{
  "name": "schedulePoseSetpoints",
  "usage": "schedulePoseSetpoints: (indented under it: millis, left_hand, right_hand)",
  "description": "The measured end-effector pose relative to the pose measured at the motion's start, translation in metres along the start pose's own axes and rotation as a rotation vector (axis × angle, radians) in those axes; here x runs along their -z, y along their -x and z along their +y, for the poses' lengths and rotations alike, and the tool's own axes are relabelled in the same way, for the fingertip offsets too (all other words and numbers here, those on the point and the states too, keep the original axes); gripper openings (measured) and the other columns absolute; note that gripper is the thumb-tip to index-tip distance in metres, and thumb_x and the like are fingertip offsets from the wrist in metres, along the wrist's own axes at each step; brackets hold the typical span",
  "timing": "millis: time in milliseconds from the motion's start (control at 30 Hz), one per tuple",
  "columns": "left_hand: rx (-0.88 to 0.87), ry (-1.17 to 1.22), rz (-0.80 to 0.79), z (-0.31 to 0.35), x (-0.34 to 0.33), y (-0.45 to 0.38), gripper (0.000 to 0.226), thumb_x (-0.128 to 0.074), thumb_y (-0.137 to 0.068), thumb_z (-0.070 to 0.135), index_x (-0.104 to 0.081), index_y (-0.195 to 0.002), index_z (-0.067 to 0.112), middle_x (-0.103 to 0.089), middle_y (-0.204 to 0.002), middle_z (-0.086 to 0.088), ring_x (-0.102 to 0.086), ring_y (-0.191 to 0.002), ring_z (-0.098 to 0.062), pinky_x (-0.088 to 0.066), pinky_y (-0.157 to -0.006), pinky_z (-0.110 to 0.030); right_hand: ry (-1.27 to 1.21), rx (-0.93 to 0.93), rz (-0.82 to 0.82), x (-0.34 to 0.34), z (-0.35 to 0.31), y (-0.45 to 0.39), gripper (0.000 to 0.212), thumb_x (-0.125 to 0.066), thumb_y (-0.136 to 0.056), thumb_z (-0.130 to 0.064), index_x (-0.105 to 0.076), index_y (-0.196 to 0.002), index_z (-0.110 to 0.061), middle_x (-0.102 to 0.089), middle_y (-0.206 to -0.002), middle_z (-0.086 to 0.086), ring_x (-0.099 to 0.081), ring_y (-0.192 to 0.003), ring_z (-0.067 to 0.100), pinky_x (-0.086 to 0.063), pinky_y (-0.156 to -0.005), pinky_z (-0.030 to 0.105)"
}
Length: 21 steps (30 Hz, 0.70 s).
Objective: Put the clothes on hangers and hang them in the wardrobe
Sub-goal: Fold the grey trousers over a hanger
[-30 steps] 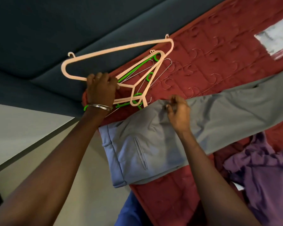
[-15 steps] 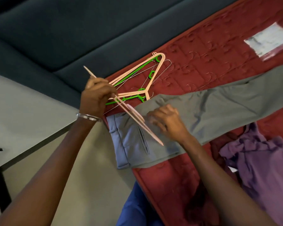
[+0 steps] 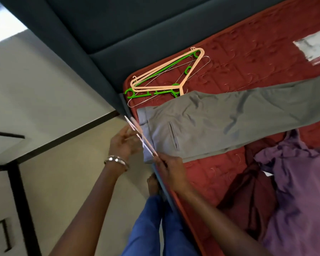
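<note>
I count one pair of grey trousers point(image 3: 229, 124) laid across the red quilted mattress point(image 3: 257, 58), with one crumpled purple garment point(image 3: 299, 191) and one dark maroon garment point(image 3: 251, 193) nearer me on it. Beyond the trousers lies one heap of peach, green and wire hangers point(image 3: 164, 78), too tangled to number, and I hold one peach plastic hanger point(image 3: 140, 137) at the mattress's edge.

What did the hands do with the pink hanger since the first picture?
The left hand lifted one pink hanger off the pile and brought it down to the waistband end of the grey trousers. The right hand left the trousers and took a grip on the hanger's lower end. The trousers, hanger pile and purple garment stayed on the bed.
</note>
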<state>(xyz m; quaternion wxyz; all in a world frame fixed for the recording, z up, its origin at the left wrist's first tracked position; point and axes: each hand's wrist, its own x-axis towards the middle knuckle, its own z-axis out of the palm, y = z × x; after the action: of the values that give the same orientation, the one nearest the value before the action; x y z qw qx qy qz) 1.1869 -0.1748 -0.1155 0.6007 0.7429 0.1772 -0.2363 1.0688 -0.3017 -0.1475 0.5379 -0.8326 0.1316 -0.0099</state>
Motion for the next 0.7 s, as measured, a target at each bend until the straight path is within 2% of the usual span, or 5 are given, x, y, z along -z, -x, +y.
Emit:
schedulePoseSetpoints:
  millis: [133,233,367,500,700]
  left_hand:
    - [0.152,0.298,0.117,-0.019,0.008,0.043,0.040,-0.057,-0.086,-0.006,-0.058,-0.113,0.023,-0.069,-0.094,-0.006,-0.066,-0.075,-0.021,-0.057,-0.060,-0.039]
    - [0.167,0.406,0.301,-0.035,0.023,0.041,0.039,-0.050,-0.094,0.000,-0.045,-0.129,0.017,-0.066,-0.092,-0.008,-0.068,-0.057,-0.014,-0.055,-0.050,-0.032]
    - [0.201,0.502,0.327,-0.043,0.047,0.034,0.034,-0.038,-0.100,0.001,-0.036,-0.123,0.026,-0.064,-0.091,-0.010,-0.066,-0.053,-0.017,-0.057,-0.056,-0.042]
    - [0.156,0.458,0.300,-0.053,0.067,0.029,0.031,-0.037,-0.100,0.000,-0.030,-0.122,0.021,-0.067,-0.092,-0.013,-0.066,-0.057,-0.024,-0.058,-0.064,-0.051]
    - [0.117,0.417,0.287,-0.056,0.066,0.022,0.020,-0.038,-0.100,0.003,-0.043,-0.112,0.018,-0.066,-0.092,-0.012,-0.066,-0.060,-0.026,-0.059,-0.061,-0.048]
  right_hand:
    - [0.292,0.234,-0.217,-0.050,0.012,0.011,0.021,-0.047,-0.091,-0.023,-0.063,-0.093,-0.009,-0.065,-0.068,0.009,-0.061,-0.054,0.024,-0.049,-0.045,0.028]
    - [0.331,0.256,-0.464,-0.059,0.020,0.007,0.037,-0.057,-0.088,-0.029,-0.062,-0.119,-0.009,-0.068,-0.099,0.014,-0.065,-0.085,0.031,-0.055,-0.071,0.041]
    - [0.505,0.148,-0.057,-0.031,0.044,-0.010,0.048,-0.049,-0.085,-0.049,-0.068,-0.113,-0.014,-0.065,-0.112,0.011,-0.060,-0.101,0.035,-0.050,-0.081,0.052]
    - [1.054,-0.069,-0.267,-0.014,0.079,-0.018,0.110,-0.079,-0.055,-0.064,-0.039,-0.146,-0.016,-0.044,-0.142,0.019,-0.045,-0.123,0.042,-0.041,-0.090,0.061]
    - [1.167,0.077,-0.162,-0.012,0.080,-0.039,0.068,-0.085,-0.056,-0.023,-0.064,-0.119,-0.011,-0.065,-0.094,0.016,-0.063,-0.079,0.037,-0.054,-0.060,0.044]
